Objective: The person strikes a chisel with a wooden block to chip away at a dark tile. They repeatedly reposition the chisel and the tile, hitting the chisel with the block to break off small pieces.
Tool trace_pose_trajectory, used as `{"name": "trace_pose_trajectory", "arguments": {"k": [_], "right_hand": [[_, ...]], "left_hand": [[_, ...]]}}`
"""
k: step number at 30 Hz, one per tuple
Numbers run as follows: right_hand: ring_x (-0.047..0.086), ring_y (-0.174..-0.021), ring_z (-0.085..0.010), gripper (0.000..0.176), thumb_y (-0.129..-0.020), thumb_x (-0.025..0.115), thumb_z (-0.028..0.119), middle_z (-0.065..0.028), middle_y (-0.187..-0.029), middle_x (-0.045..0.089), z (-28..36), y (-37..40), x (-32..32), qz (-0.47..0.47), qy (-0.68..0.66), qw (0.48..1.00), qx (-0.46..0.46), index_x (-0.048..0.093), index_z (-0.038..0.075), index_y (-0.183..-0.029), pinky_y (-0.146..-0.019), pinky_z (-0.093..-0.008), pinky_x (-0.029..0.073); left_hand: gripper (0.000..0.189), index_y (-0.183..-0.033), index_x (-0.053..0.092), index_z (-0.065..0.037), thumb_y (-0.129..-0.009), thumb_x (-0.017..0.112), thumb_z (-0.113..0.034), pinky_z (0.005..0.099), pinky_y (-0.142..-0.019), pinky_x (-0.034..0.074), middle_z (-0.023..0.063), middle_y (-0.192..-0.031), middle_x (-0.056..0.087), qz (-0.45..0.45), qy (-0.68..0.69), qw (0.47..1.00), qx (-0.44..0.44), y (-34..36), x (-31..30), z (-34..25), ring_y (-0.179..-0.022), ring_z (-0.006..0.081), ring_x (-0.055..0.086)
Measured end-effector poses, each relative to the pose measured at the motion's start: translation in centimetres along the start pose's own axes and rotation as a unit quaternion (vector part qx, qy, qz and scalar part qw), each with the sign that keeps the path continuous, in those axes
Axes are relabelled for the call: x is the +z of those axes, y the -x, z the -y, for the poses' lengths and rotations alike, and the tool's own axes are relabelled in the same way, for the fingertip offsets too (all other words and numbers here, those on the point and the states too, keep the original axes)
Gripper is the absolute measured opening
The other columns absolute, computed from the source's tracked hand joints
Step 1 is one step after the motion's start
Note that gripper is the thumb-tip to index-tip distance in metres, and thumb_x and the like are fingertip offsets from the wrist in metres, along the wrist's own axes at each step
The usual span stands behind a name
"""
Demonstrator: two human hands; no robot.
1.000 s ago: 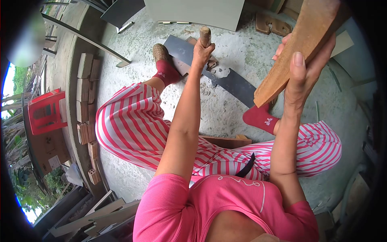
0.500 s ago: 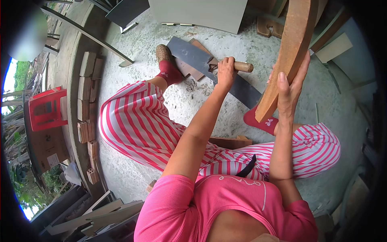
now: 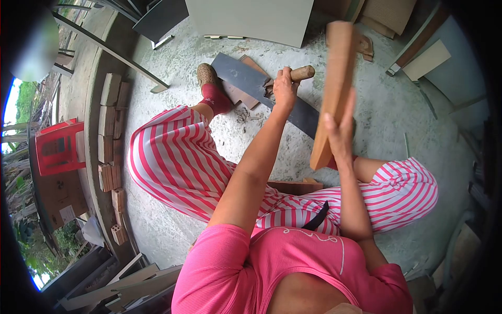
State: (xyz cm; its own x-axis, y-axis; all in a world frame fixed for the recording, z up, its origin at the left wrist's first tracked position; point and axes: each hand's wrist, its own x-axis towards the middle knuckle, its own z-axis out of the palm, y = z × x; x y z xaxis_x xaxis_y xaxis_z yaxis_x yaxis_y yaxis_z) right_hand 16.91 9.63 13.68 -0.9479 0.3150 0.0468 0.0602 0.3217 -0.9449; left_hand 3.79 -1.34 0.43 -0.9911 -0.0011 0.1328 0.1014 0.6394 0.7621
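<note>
My left hand [image 3: 285, 90] is closed round the rounded wooden handle [image 3: 303, 73] of a tool, above a long dark-grey board [image 3: 238, 74] on the floor. The tool's working end is hidden. Beside my hand the board shows a jagged, broken-looking patch [image 3: 269, 88]. In my right hand [image 3: 341, 137] is a thick, slightly curved piece of wood [image 3: 338, 78], held nearly upright with the thumb along its near face. Its upper part and my fingers are blurred by motion. The wood's lower end hangs near my right sock, partly covering the board's far end.
Brown flat pieces [image 3: 252, 64] lie under the board by my left shoe [image 3: 206, 74]. A wooden block [image 3: 296, 187] lies between my legs. Bricks [image 3: 106, 133] line a ledge at left, near a red plastic chair [image 3: 60, 149]. A pale panel [image 3: 248, 21] stands ahead.
The piece of wood and my right hand have swung left, closer to my left hand, and the wood stands more upright. My left hand keeps its grip on the handle, shifted slightly left.
</note>
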Motion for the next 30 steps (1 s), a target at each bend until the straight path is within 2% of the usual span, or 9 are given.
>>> {"name": "trace_pose_trajectory", "arguments": {"k": [1,5,14,16,18,19,24,26,30], "right_hand": [[0.054,-0.109,-0.0316,0.088,-0.078,0.059,0.029,-0.0234,-0.125,0.050,0.0,0.0,0.6,0.110,0.029,0.989,0.090,0.007,0.012,-0.147,-0.092,-0.0372,0.042],[0.050,-0.114,-0.0316,0.086,-0.080,0.060,0.033,-0.0240,-0.129,0.047,0.0,-0.6,0.1,0.127,0.030,0.984,0.122,0.010,0.013,-0.147,-0.095,-0.0379,0.039],[0.038,-0.124,-0.0297,0.086,-0.080,0.055,0.041,-0.0184,-0.143,0.028,2.8,-1.5,-1.9,0.015,-0.034,0.995,0.094,0.011,0.010,-0.147,-0.101,-0.0376,0.033],[0.042,-0.122,-0.0354,0.089,-0.078,0.057,0.044,-0.0219,-0.138,0.036,2.5,-2.1,-2.4,-0.042,-0.049,0.997,0.040,0.011,0.010,-0.147,-0.101,-0.0408,0.034],[0.052,-0.107,-0.0331,0.091,-0.077,0.058,0.042,-0.0215,-0.128,0.043,3.0,-2.0,-3.2,-0.070,-0.075,0.994,0.025,0.010,0.008,-0.146,-0.090,-0.0407,0.043],[0.056,-0.083,-0.0254,0.095,-0.076,0.059,0.042,-0.0184,-0.110,0.048,5.7,-1.7,-3.1,-0.048,-0.160,0.984,0.056,0.005,0.008,-0.146,-0.071,-0.0370,0.049],[0.050,-0.067,-0.0172,0.094,-0.077,0.056,0.044,-0.0122,-0.089,0.047,6.6,-1.6,-1.0,-0.116,-0.181,0.974,-0.072,-0.002,0.014,-0.145,-0.058,-0.0316,0.048],[0.054,-0.098,-0.0302,0.098,-0.077,0.060,0.042,-0.0219,-0.121,0.045,2.4,-1.1,-0.1,-0.108,-0.098,0.989,-0.005,0.000,0.007,-0.146,-0.084,-0.0396,0.047],[0.032,-0.129,-0.0312,0.092,-0.080,0.059,0.044,-0.0227,-0.142,0.028,0.4,-1.8,1.0,0.097,-0.045,0.990,0.095,0.007,0.007,-0.147,-0.105,-0.0370,0.028]], "left_hand": [[0.036,-0.096,0.050,-0.007,-0.068,0.073,-0.010,0.0452,-0.074,0.047,0.0151,-0.093,0.057,0.019,-0.010,1.000,0.000,0.0,0.0,0.1,-0.084,0.0372,0.057],[0.036,-0.096,0.050,-0.006,-0.068,0.073,-0.009,0.0452,-0.073,0.047,0.0160,-0.093,0.058,0.023,-0.016,1.000,0.000,-0.4,0.1,-0.1,-0.085,0.0378,0.058],[0.037,-0.099,0.050,-0.006,-0.069,0.072,-0.007,0.0451,-0.073,0.047,0.0163,-0.093,0.058,-0.001,0.010,1.000,-0.017,-0.7,-0.7,-0.4,-0.087,0.0377,0.058],[0.033,-0.099,0.050,-0.007,-0.075,0.070,-0.018,0.0466,-0.073,0.046,0.0169,-0.098,0.059,0.007,0.018,0.999,-0.027,-1.1,-0.8,-0.3,-0.089,0.0394,0.059],[0.034,-0.098,0.050,-0.005,-0.072,0.071,-0.009,0.0461,-0.072,0.047,0.0178,-0.093,0.058,0.004,0.012,1.000,-0.018,-1.0,-0.7,0.0,-0.085,0.0392,0.059],[0.034,-0.098,0.050,-0.005,-0.072,0.071,-0.009,0.0461,-0.072,0.047,0.0178,-0.093,0.058,0.009,0.010,1.000,-0.023,-0.8,-0.8,0.0,-0.085,0.0392,0.059],[0.032,-0.097,0.049,-0.005,-0.074,0.069,-0.013,0.0468,-0.071,0.047,0.0181,-0.094,0.059,0.007,0.018,1.000,-0.024,-1.3,-1.2,-0.4,-0.085,0.0398,0.059],[0.031,-0.096,0.049,-0.005,-0.074,0.069,-0.014,0.0473,-0.071,0.046,0.0183,-0.094,0.059,0.008,0.023,0.999,-0.023,-1.5,-1.2,-0.2,-0.085,0.0402,0.059],[0.031,-0.096,0.048,-0.005,-0.074,0.069,-0.012,0.0481,-0.070,0.046,0.0190,-0.092,0.060,0.009,0.011,0.999,-0.030,-1.6,-1.1,0.1,-0.085,0.0411,0.059]]}}
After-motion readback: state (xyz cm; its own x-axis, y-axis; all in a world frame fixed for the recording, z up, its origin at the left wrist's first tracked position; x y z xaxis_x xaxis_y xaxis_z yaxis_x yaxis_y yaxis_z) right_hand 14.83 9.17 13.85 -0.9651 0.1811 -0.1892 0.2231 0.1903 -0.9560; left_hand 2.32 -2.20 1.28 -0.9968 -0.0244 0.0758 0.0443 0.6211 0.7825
